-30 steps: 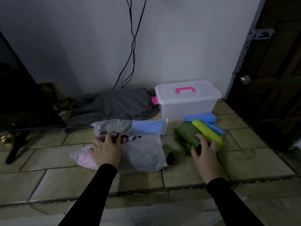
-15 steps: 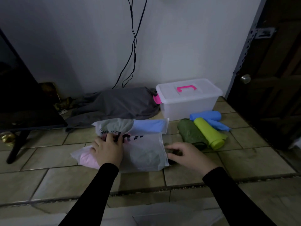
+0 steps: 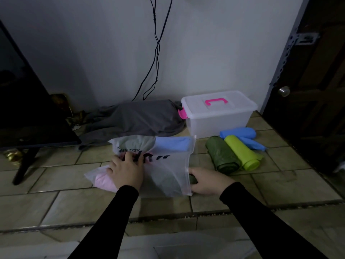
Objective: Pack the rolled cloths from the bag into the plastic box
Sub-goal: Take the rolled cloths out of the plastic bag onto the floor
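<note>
Your left hand [image 3: 127, 170] lies flat, fingers spread, pressing on the translucent white plastic bag [image 3: 166, 171] in the centre of the frame. Your right hand [image 3: 207, 182] is at the bag's open right edge, fingers curled round a dark green rolled cloth [image 3: 193, 179] that pokes out of the opening; most of that roll is hidden by the bag film and your fingers. Through the film you can make out a pink cloth [image 3: 104, 181] at the bag's lower left and a light blue cloth [image 3: 172, 144] at its upper right.

To the right of the bag, three rolls lie on the tiled floor [image 3: 280, 184]: a dark green roll [image 3: 222, 154] touching a lime green roll [image 3: 240, 152] side by side, and a blue rolled cloth [image 3: 238, 132] just behind them, close to the box.

The clear plastic box [image 3: 218, 118] with a white lid, pink handle [image 3: 216, 101] and pink latch sits right of centre against the wall, its lid on. A crumpled grey cloth [image 3: 134, 120] lies left of the box, and a dark television screen [image 3: 28, 109] on a stand fills the left edge.
</note>
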`<state>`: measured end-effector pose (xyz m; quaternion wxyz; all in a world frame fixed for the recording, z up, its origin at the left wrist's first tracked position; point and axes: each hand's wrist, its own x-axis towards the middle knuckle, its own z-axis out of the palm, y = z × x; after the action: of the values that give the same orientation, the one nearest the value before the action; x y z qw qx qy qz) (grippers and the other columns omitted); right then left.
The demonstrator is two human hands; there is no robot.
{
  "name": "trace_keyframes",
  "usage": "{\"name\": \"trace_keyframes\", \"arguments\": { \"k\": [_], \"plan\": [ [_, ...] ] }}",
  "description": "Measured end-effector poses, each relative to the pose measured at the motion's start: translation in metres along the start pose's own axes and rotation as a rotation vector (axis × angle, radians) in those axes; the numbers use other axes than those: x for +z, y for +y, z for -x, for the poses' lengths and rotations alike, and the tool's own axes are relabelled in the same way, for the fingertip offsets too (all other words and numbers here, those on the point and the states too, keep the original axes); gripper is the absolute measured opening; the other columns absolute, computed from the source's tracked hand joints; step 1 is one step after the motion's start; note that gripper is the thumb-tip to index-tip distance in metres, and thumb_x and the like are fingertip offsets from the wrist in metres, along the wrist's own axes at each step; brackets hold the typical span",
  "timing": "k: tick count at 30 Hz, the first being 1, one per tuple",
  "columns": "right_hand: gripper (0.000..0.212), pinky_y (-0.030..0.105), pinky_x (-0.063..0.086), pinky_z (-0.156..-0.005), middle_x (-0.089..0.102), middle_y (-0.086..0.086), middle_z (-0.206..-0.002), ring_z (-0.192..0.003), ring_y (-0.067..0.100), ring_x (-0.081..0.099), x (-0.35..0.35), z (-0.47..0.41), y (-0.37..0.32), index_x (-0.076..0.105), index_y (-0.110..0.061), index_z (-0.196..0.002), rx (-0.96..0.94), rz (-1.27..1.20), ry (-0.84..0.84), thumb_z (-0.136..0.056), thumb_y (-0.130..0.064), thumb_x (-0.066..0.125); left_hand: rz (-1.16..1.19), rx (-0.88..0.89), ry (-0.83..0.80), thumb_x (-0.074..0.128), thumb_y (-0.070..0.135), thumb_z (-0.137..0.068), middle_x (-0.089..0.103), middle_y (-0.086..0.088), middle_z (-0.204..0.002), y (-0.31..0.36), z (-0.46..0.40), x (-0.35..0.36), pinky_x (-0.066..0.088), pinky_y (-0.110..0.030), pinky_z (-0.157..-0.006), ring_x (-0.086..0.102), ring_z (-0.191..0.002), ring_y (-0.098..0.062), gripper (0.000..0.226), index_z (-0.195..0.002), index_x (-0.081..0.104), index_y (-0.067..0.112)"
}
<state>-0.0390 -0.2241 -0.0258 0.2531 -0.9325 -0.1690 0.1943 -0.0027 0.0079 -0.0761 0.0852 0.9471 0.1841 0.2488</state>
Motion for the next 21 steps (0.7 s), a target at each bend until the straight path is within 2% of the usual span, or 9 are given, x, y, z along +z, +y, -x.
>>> {"name": "trace_keyframes", "arguments": {
  "k": [3, 5, 11, 13, 15, 17, 19, 21],
  "plan": [
    [0.066, 0.029, 0.047, -0.094, 0.054, -0.004, -0.137, -0.118, 0.017, 0.055, -0.002, 0.009, 0.004, 0.041, -0.031, -0.14, 0.02, 0.008, 0.016, -0.082, -0.048, 0.066, 0.018, -0.006, -0.005, 0.036, 0.063, -0.081, 0.056, -0.029, -0.087, 0.001, 0.0, -0.001, 0.045, -0.049, -0.075, 0.057, -0.082, -0.043, 0.063, -0.083, 0.063, 0.006],
    [0.067, 0.031, 0.047, -0.094, 0.053, -0.004, -0.137, -0.118, 0.017, 0.054, -0.002, 0.013, 0.006, 0.043, -0.029, -0.137, 0.031, 0.032, 0.058, -0.079, -0.051, 0.068, 0.015, -0.01, -0.012, 0.035, 0.065, -0.081, 0.057, -0.029, -0.089, 0.0, 0.001, -0.001, 0.044, -0.048, -0.077, 0.057, -0.084, -0.042, 0.065, -0.085, 0.064, 0.007],
    [0.072, 0.031, 0.051, -0.086, 0.062, -0.002, -0.122, -0.104, 0.015, 0.06, -0.019, 0.028, 0.022, 0.053, -0.024, -0.125, 0.24, 0.028, 0.221, -0.06, -0.047, 0.076, 0.023, -0.009, -0.01, 0.036, 0.065, -0.081, 0.056, -0.028, -0.091, -0.001, 0.002, -0.001, 0.044, -0.049, -0.079, 0.057, -0.085, -0.042, 0.064, -0.087, 0.063, 0.008],
    [0.068, 0.028, 0.051, -0.078, 0.065, 0.001, -0.115, -0.097, 0.017, 0.062, -0.019, 0.034, 0.031, 0.053, -0.021, -0.122, 0.331, 0.013, 0.317, -0.063, -0.047, 0.075, 0.017, -0.013, -0.009, 0.042, 0.063, -0.082, 0.056, -0.029, -0.089, -0.002, 0.001, 0.0, 0.044, -0.049, -0.076, 0.057, -0.083, -0.043, 0.06, -0.084, 0.063, 0.007],
    [0.067, 0.027, 0.047, -0.074, 0.064, 0.007, -0.114, -0.099, 0.022, 0.062, -0.014, 0.037, 0.04, 0.052, -0.015, -0.122, 0.413, -0.04, 0.467, -0.067, -0.045, 0.075, 0.03, -0.018, -0.015, 0.054, 0.058, -0.084, 0.056, -0.031, -0.089, -0.003, 0.0, 0.002, 0.043, -0.049, -0.076, 0.056, -0.084, -0.043, 0.054, -0.083, 0.062, 0.005],
    [0.067, 0.029, 0.045, -0.075, 0.059, 0.011, -0.119, -0.103, 0.028, 0.059, -0.005, 0.039, 0.047, 0.047, -0.015, -0.127, 0.438, -0.093, 0.604, -0.071, -0.042, 0.073, 0.026, -0.01, -0.001, 0.051, 0.059, -0.083, 0.056, -0.03, -0.087, -0.003, 0.0, 0.004, 0.043, -0.048, -0.075, 0.056, -0.082, -0.043, 0.055, -0.082, 0.062, 0.005],
    [0.068, 0.031, 0.047, -0.075, 0.051, 0.013, -0.122, -0.101, 0.031, 0.058, 0.006, 0.037, 0.05, 0.038, -0.023, -0.135, 0.425, -0.09, 0.63, -0.077, -0.041, 0.068, 0.018, 0.0, 0.021, 0.041, 0.062, -0.081, 0.056, -0.03, -0.086, -0.002, 0.001, 0.003, 0.043, -0.048, -0.073, 0.056, -0.081, -0.042, 0.06, -0.08, 0.061, 0.006],
    [0.068, 0.029, 0.043, -0.071, 0.045, 0.013, -0.121, -0.098, 0.032, 0.057, 0.016, 0.033, 0.05, 0.03, -0.029, -0.142, 0.444, -0.05, 0.601, -0.084, -0.04, 0.062, 0.028, -0.006, 0.023, 0.044, 0.062, -0.082, 0.056, -0.03, -0.087, -0.002, 0.001, 0.003, 0.043, -0.048, -0.074, 0.056, -0.082, -0.043, 0.059, -0.082, 0.062, 0.005]
  ]
}}
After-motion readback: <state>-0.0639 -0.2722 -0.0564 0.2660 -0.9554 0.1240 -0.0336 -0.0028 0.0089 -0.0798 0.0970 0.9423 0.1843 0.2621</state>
